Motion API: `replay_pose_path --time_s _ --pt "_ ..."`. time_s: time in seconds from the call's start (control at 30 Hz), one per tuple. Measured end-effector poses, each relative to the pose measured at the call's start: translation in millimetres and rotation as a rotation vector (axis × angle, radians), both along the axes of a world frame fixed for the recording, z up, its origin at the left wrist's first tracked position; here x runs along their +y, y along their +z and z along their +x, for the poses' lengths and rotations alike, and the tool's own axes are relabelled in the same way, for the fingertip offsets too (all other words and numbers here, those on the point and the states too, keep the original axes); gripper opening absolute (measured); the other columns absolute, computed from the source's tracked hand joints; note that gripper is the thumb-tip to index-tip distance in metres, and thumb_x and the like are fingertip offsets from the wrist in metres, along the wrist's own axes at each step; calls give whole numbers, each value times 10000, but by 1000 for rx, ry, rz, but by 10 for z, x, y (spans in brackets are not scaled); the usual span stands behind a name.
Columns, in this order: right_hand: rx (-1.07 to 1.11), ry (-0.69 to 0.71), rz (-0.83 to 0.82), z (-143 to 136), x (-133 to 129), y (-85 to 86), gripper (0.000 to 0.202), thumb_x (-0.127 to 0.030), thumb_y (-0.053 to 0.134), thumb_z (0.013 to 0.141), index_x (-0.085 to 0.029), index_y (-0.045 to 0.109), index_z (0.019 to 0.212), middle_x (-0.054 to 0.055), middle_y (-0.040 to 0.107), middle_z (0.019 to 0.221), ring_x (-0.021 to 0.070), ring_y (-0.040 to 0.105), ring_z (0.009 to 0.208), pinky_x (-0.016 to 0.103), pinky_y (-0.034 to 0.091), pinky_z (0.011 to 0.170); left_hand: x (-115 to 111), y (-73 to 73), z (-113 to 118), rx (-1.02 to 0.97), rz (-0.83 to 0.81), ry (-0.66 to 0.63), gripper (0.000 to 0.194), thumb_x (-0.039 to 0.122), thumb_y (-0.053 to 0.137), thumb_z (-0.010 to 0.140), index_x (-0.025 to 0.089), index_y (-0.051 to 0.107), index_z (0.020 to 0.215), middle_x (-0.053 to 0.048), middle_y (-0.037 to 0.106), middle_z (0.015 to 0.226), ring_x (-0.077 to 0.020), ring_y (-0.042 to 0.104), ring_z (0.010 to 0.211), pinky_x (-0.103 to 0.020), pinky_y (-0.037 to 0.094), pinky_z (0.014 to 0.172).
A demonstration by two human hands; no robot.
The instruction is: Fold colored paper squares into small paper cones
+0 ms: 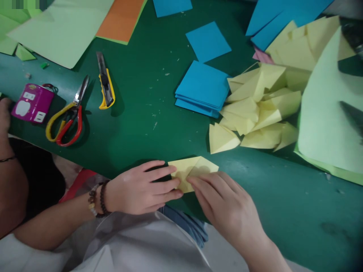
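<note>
A wide lane of green tabletop (pixel 136 128) runs forward from the left hand (pixel 141 189), bounded on its left by scissors (pixel 75 107) and a yellow cutter (pixel 106 85), on its right by stacked blue squares (pixel 202 85). Folded yellow pieces (pixel 269 107) block the way ahead and right of the right hand (pixel 231 206); open surface stretches directly right, hemmed on the far side by pale green sheets (pixel 323 124). Another person's arm (pixel 13 181) bars passage beyond the left forearm.
</note>
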State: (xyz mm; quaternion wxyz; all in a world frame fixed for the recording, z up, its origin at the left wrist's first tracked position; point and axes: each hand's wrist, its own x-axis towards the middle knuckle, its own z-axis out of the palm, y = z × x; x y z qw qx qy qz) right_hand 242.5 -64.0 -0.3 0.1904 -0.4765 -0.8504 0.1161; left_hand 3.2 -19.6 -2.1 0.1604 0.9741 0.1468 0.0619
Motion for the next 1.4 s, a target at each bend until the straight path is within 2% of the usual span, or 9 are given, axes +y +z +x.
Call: replay_pose_path --time_s 0.3,0.5,0.6,0.7,0.8,1.03,1.17,1.3,1.4 --pt "18 -1 1 3 0 -11 165 -115 545 900 -144 675 998 67 671 838 177 580 739 323 507 668 4 5 -5 12 -9 -11 370 330 452 982 248 554 1329 59 542 1404 -239 388 1346 -407 300 1123" --pt "184 -164 57 59 -196 147 170 -82 616 845 -166 648 989 74 713 955 157 653 808 286 538 737 3 20 -4 49 -23 -8 375 330 441 982 268 541 1338 81 472 1466 -234 362 1370 -413 290 1138" --pt "274 -141 -153 -1 -413 191 160 -110 547 881 -177 618 1008 90 715 1059 138 689 812 232 558 684 6 27 1 65 -16 -11 372 330 444 978 263 548 1329 70 467 1470 -237 375 1360 -412 304 1127" --pt "370 -123 -364 -127 -593 149 162 -120 497 890 -189 561 1021 128 658 1235 56 607 526 199 542 543 1 21 2 47 -20 -8 366 324 433 981 243 561 1314 60 478 1463 -252 381 1355 -421 309 1121" --pt "410 -161 -430 -232 -685 93 165 -124 478 887 -202 527 1025 156 606 1316 28 506 418 211 530 500 -10 12 2 26 -26 -2 365 316 431 981 233 564 1310 57 480 1462 -258 374 1361 -426 309 1121" --pt "413 -327 -532 -263 -732 108 173 -224 488 921 -207 553 1081 141 640 1275 49 511 428 199 483 421 -12 9 11 34 -21 3 378 318 437 979 231 546 1330 64 484 1457 -256 385 1348 -428 315 1121" --pt "374 -436 -518 -170 -724 115 317 -252 511 924 -202 530 1236 116 715 1123 53 513 429 172 460 391 -15 6 4 15 -24 7 382 321 494 954 242 556 1322 35 509 1437 -249 407 1337 -427 324 1122" --pt "348 -550 -418 -18 -706 118 186 -261 533 919 -209 575 1093 101 723 1115 38 495 393 154 475 402 -20 4 -6 22 -37 8 374 317 488 958 252 558 1320 43 502 1444 -250 383 1356 -428 314 1125" --pt "278 -542 -257 51 -664 109 139 -259 552 912 -210 605 1030 70 748 1010 47 497 381 167 475 399 -13 5 -6 27 -37 3 371 321 472 965 252 558 1320 47 501 1445 -252 376 1356 -425 300 1128"
